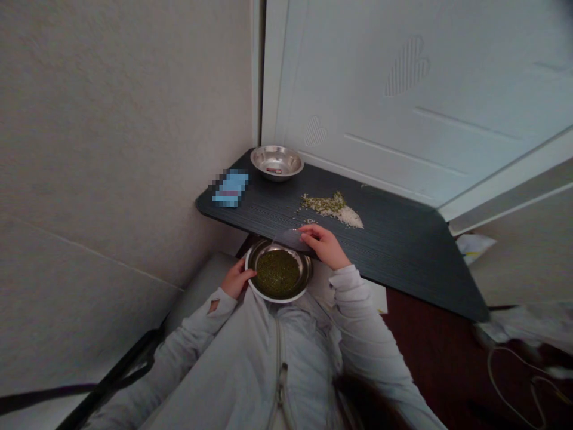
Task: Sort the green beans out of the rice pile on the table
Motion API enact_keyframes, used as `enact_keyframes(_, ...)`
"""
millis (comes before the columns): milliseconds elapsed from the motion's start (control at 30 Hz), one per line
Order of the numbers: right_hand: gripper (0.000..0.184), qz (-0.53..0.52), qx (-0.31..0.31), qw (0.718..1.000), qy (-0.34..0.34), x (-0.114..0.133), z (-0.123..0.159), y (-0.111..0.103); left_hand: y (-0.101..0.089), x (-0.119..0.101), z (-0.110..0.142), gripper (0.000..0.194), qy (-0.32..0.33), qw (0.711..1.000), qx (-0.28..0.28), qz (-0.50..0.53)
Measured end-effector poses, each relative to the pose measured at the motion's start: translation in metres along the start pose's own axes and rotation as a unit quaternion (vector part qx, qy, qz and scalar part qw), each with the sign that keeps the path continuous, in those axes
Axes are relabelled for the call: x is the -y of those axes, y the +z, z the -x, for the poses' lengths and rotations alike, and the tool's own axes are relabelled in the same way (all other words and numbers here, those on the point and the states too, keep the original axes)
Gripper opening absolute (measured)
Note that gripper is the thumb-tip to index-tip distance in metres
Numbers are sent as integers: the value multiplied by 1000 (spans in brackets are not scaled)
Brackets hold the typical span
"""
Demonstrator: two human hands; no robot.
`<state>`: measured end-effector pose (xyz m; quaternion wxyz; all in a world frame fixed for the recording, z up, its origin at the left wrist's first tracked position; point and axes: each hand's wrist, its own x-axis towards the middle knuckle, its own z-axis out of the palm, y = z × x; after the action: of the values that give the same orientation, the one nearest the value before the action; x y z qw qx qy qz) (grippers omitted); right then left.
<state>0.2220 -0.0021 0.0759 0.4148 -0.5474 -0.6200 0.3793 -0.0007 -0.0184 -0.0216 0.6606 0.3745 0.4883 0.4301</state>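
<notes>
My left hand (236,279) grips the left rim of a metal bowl (308,275) at my lap, just under the table's near edge. Small green grains that look like mung beans (278,273) fill much of it. At the table edge my right hand (329,246) pinches a thin, see-through flat piece (289,239), which reaches out over the bowl's far side; its exact kind is unclear. Beyond that hand, a pile of mixed green and pale grains (324,204) lies on the table beside a heap of white grains, likely rice (352,217).
The dark table (403,251) stands against a white door (367,89) and a wall. A second metal bowl (277,158) with a small item inside sits at the back left, near a blurred blue packet (231,188). A cable (492,364) lies on the floor at right.
</notes>
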Motion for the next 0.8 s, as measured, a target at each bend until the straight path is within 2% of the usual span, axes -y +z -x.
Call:
enact_keyframes(67,20,-29,-17,999,12,1,-6,-8,-1,1,-1,47,-1,1000,5,-1)
enact_keyframes(133,19,-35,-83,996,12,1,-16,-19,-1,1,-1,48,3,1000,8,1)
enact_keyframes(233,17,12,-177,984,-6,3,-38,-33,1,-4,2,45,6,1000,4,-2)
enact_keyframes(300,16,63,-204,977,-9,3,-53,-38,3,-8,4,45,1,1000,1,-5)
enact_keyframes(533,14,175,-177,968,-11,-7,-88,-28,3,-11,6,43,13,1000,6,-18)
enact_keyframes(800,13,193,-120,974,-16,-13,-96,-16,0,-8,3,44,17,1000,10,-22)
